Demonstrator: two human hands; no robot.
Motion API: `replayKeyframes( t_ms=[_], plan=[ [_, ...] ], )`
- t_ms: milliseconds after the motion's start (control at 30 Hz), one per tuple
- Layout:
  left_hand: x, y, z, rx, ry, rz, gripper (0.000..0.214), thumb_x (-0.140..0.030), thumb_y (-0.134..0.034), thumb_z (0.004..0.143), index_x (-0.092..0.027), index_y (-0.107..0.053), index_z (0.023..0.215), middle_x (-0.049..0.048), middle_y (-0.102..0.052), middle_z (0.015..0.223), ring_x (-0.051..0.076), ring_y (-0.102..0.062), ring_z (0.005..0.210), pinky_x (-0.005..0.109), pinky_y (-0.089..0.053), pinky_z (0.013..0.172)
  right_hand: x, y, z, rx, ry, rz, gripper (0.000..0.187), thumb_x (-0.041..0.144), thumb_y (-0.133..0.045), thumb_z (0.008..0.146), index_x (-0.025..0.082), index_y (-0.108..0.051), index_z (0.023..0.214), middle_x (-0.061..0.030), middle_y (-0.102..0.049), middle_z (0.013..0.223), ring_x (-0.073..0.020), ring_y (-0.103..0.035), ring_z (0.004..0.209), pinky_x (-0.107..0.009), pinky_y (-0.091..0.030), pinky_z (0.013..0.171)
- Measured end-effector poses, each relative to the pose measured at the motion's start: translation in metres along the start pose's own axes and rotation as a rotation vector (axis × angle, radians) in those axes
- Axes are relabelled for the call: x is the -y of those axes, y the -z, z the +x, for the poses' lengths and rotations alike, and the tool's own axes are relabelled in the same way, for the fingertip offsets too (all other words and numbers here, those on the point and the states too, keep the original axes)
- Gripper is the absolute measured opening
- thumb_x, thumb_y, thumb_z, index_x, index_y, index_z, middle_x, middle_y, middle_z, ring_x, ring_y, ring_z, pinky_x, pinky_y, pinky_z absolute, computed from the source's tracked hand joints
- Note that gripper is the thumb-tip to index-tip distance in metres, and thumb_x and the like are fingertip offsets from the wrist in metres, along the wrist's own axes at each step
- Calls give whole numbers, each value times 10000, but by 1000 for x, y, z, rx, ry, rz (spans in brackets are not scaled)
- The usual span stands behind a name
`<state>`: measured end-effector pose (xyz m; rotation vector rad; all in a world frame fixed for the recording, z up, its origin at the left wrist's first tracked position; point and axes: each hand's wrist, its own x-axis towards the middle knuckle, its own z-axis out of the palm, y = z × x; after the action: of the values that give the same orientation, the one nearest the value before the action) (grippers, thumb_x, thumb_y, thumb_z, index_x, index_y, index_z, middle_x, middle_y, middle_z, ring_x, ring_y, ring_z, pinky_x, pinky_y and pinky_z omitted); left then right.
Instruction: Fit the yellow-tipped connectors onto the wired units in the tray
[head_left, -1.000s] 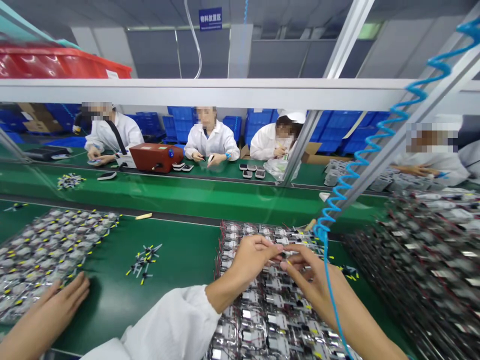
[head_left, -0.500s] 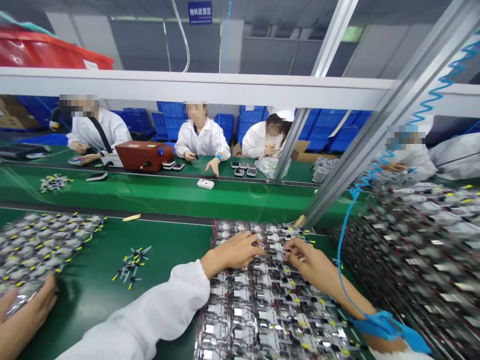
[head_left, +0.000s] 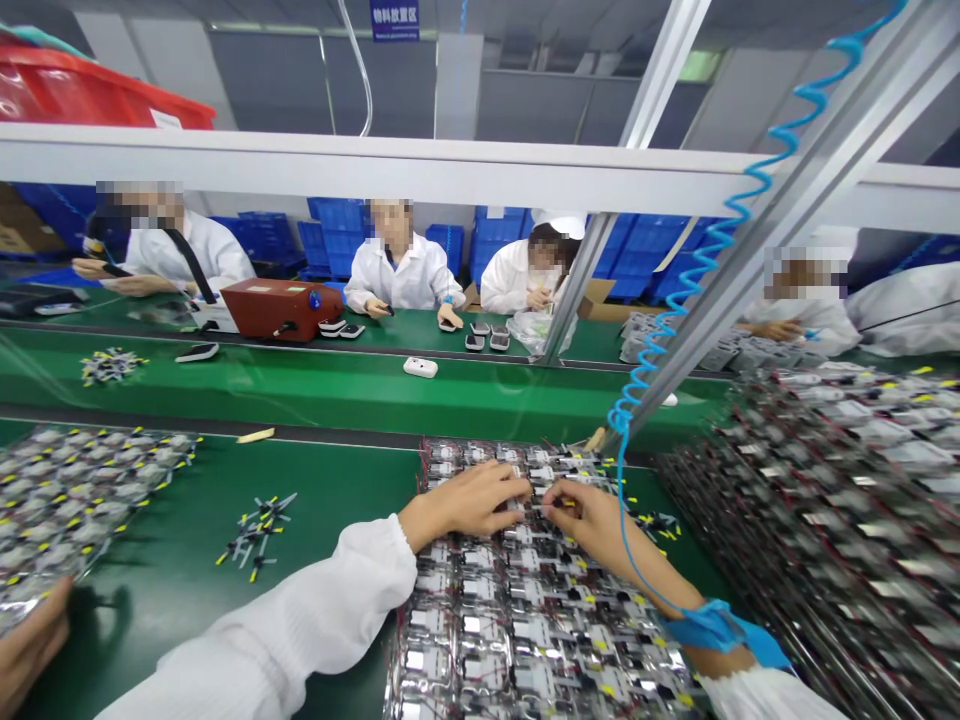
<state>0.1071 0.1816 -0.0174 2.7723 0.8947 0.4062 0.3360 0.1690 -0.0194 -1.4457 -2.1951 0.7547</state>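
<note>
A clear plastic tray (head_left: pixel 480 625) in front of me holds rows of small white modules with thin red and black wires and some yellow-tipped parts. Over its far half, my left hand (head_left: pixel 480 498) rests with curled fingers; its fingertips press at a module, and what lies under them is hidden. Just to the right, my right hand (head_left: pixel 589 518) is closed in a pinch on a small dark part, close to the left fingertips. A blue strap (head_left: pixel 724 635) with a coiled cord circles my right wrist.
Loose yellow-tipped parts (head_left: pixel 256 532) lie left of the tray. High stacked trays (head_left: pixel 840 510) stand at right. Another person's hand (head_left: pixel 34 640) touches a filled tray (head_left: pixel 90 490) at left. Beyond the green conveyor (head_left: pixel 337 395), several people work. A metal post (head_left: pixel 705 270) rises at right.
My right hand has moved left, nearer my left hand, and the coiled cord has swung left. My left hand stays almost in place. The neighbouring person's hand has drawn back left.
</note>
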Motion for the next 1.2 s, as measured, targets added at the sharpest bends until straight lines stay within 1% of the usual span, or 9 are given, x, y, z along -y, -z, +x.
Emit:
replayKeyframes(
  t_ms=[100,200,267,333,433,567,733,933,1200],
  plan=[
    [3,-4,-2,-35,54,-128,211,-314,-571,942,-194,-599,1113,65,-621,1034,217,-572,985,309,-439,886,0,-4,5,23,9,18,268,373,-483,848,201,-680,903,-4,-649,695,-201,-593,656,-283,-417,627],
    [6,-10,-4,-86,113,-220,282,-342,-636,913,-189,-605,1148,66,-653,1057,220,-597,1004,305,-446,888,1,-9,9,39,10,37,322,364,-461,840,194,-715,943,-29,-694,757,-216,-624,697,-292,-436,641],
    [8,-15,-5,-109,129,-245,300,-361,-674,888,-175,-634,1120,69,-674,1029,222,-617,980,304,-451,875,3,-11,11,40,3,45,306,364,-482,815,194,-724,889,-36,-709,767,-219,-631,697,-290,-443,641],
    [9,-18,-5,-130,126,-260,275,-356,-685,881,-167,-662,1079,69,-686,1001,217,-630,951,296,-454,858,3,-12,11,37,-3,51,274,370,-514,792,196,-721,834,-34,-711,755,-217,-629,684,-285,-446,639],
    [10,-20,-5,-150,128,-278,272,-357,-698,871,-169,-675,1066,63,-691,975,209,-637,926,285,-458,835,1,-14,12,26,-8,51,262,377,-529,792,199,-720,815,-32,-704,735,-215,-626,672,-281,-444,628],
    [9,-19,-5,-148,135,-283,260,-354,-706,865,-177,-681,1053,59,-700,975,209,-644,927,285,-461,838,-6,-18,14,11,-8,46,282,392,-517,807,203,-724,831,-36,-701,734,-218,-620,661,-283,-429,603],
    [9,-19,-4,-147,136,-294,257,-353,-715,858,-168,-684,1034,67,-711,1009,212,-651,947,282,-459,855,-10,-19,14,9,18,53,285,398,-513,812,206,-720,848,-27,-686,734,-207,-591,653,-284,-421,621],
    [8,-18,-4,-128,140,-266,263,-363,-698,872,-172,-686,1053,68,-712,1006,216,-653,943,287,-460,850,-2,-16,12,25,3,75,290,400,-507,808,200,-716,820,-28,-697,736,-212,-607,670,-279,-423,610],
    [6,-19,-2,-116,145,-225,250,-360,-686,883,-173,-691,1050,71,-708,987,225,-650,949,299,-463,859,8,-14,13,7,16,78,248,354,-520,783,199,-713,783,-29,-703,733,-208,-625,671,-276,-444,632]
  ],
)
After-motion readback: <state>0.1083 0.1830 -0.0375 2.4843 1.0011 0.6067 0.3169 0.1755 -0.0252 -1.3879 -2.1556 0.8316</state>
